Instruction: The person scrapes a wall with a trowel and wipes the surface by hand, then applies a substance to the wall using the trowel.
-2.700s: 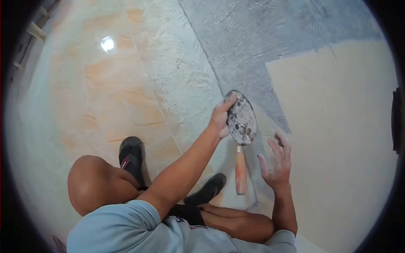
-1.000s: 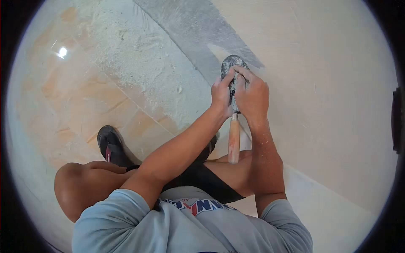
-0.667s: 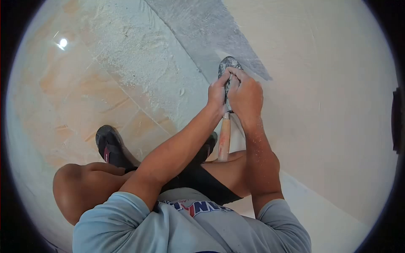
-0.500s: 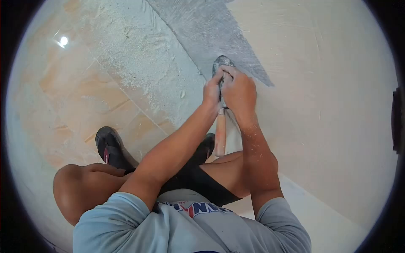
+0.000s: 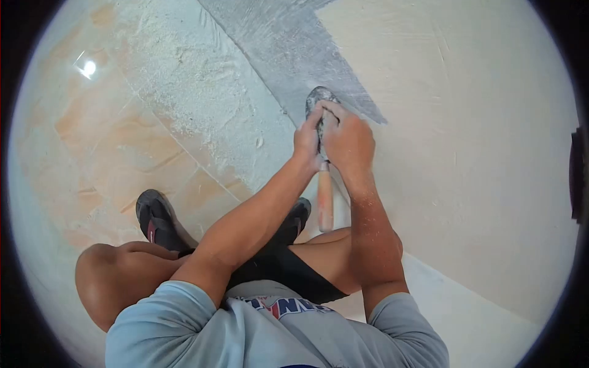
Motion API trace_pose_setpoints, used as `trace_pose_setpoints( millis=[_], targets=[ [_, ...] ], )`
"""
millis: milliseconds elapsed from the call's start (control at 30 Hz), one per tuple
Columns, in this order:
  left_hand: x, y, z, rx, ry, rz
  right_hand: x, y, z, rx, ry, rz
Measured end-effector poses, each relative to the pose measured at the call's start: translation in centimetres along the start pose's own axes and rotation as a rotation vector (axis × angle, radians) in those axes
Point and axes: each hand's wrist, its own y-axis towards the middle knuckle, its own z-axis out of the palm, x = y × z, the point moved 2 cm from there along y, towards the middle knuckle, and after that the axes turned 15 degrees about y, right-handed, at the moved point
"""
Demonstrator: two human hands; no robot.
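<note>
A trowel [image 5: 325, 197] with a worn wooden handle points its rounded metal tip away from me. Both hands close on its blade [image 5: 320, 95], which is smeared with pale material. My left hand [image 5: 306, 138] grips the left edge, and my right hand [image 5: 350, 140] wraps over the right side near the wall surface. The handle hangs free between my forearms. Beyond the tip lies a rough grey patch [image 5: 285, 46], bordered by smoother cream coating [image 5: 454, 159]. My hands hide the middle of the blade and whatever lies beneath it.
White powder and crumbs [image 5: 199, 80] cover a strip of floor along the wall's base. Orange-and-cream tiles [image 5: 110, 141] lie to the left. My feet in dark shoes [image 5: 156, 218] stand close below my left arm. A dark object [image 5: 576, 175] shows at the far right edge.
The view has shifted slightly, so the wall and powder appear farther left. Hands and trowel sit a little lower in view, nearer the grey patch's pointed corner. The grip looks the same.
</note>
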Motion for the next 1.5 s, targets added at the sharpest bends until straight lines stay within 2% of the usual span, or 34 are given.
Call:
trace_pose_setpoints(
  millis=[167,367,467,600,733,867,933,967,1067,1233,1500],
  targets=[
    [1.8,-3.1,2.6,-0.047,0.124,0.035,-0.9,-2.7,-3.2,-0.076,-0.012,0.005],
    [1.1,-5.3,4.4,-0.077,0.11,-0.005,-0.5,-3.6,-4.1,-0.121,-0.018,-0.013],
    [0.7,-4.0,3.0,-0.094,0.132,0.065,-0.1,-2.9,-2.8,-0.144,0.039,-0.039],
    [0.8,-1.1,0.3,0.016,0.012,-0.053,1.0,-1.7,-1.1,-0.107,-0.116,-0.023],
    [0.8,0.8,-1.5,0.028,-0.006,-0.036,1.4,-0.9,0.2,-0.061,-0.118,0.017],
    [-1.1,2.9,-3.4,-0.011,0.101,0.03,1.6,0.8,2.0,-0.013,-0.095,0.072],
    [-3.1,2.3,-3.1,-0.033,0.133,-0.005,1.1,1.6,3.1,-0.008,-0.048,-0.028],
    [-3.4,2.2,-2.7,0.014,0.104,0.017,1.6,1.3,2.8,0.01,-0.032,-0.006],
    [-2.8,0.8,-1.2,0.004,0.105,0.061,1.1,1.1,1.8,-0.004,-0.037,0.004],
    [0.8,-1.5,0.9,-0.032,0.061,-0.003,0.7,-1.9,-1.7,-0.035,-0.089,0.014],
    [1.6,-5.5,3.9,-0.038,0.089,0.025,-0.1,-4.3,-4.1,-0.113,-0.056,-0.016]
  ],
)
